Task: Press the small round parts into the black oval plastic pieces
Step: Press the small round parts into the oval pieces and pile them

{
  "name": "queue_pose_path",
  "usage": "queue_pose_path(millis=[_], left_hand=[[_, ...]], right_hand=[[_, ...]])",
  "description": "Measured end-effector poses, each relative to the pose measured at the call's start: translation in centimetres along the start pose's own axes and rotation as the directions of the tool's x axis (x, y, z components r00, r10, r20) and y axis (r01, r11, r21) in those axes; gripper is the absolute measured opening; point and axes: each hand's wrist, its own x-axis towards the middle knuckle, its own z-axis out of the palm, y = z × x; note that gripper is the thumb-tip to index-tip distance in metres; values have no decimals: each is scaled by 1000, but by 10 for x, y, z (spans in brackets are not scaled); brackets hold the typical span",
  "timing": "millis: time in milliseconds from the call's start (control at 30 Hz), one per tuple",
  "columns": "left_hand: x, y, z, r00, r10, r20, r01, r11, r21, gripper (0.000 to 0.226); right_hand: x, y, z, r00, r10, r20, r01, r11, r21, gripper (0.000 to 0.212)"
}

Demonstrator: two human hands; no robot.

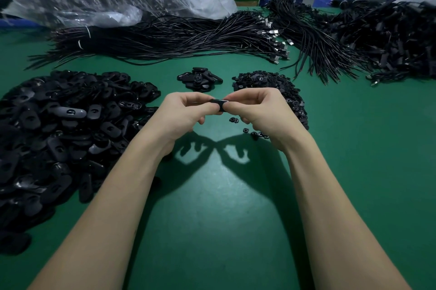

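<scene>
Fingers [213, 106] of both hands pinched one black oval piece [219, 101] by its ends; light, stiff, likely slippery.

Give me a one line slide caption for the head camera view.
Both hands, left hand and right hand, pinch one black oval piece above the green table.

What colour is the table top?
Green, a plain mat surface; the head view shows it well.
</scene>
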Motion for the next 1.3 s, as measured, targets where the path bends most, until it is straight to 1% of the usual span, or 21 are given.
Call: queue_pose_path(millis=[300, 567, 800, 933, 1067, 1300], left_hand=[[0, 0, 1, 1000, 4, 3, -4, 1000, -1, 2], [1, -3, 3, 1000, 12, 13, -12, 1000, 23, 6], [2, -6, 5, 999, 40, 1, -40, 998, 47, 6], [2, -6, 4, 998, 30, 46, -33, 997, 68, 4], [3, -8, 8, 999, 7, 40, -11, 995, 96, 6], [2, -11, 10, 1000, 11, 15, -13, 988, 154, 9]], right_hand=[[2, 1, 0, 1000, -2, 13, 3, 1000, -14, 10], [3, 4, 2, 1000, -6, 5, 6, 1000, -29, 8], [4, 10, 5, 1000, 5, 5, -4, 993, -114, 9], [4, 10, 3, 1000, -10, 8, 11, 989, -146, 8], [5, 11, 9, 1000, -8, 15, 11, 978, -206, 3], [7, 16, 17, 998, -45, 33, 52, 966, -254, 13]])
